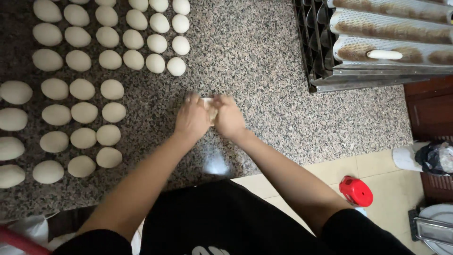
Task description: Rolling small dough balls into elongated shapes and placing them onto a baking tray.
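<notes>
My left hand (191,118) and my right hand (228,118) press side by side on one piece of pale dough (209,107) on the speckled granite counter (264,94). Only a small part of the dough shows between the hands, and both hands are blurred. Several rows of round dough balls (85,89) lie on the counter to the left and behind. The nearest ball (176,66) sits just beyond my left hand.
A perforated metal baguette tray (377,52) on a dark rack stands at the back right, with one shaped dough stick (384,55) in a channel. On the tiled floor at the right are a red-capped container (356,191) and a metal bin (436,226).
</notes>
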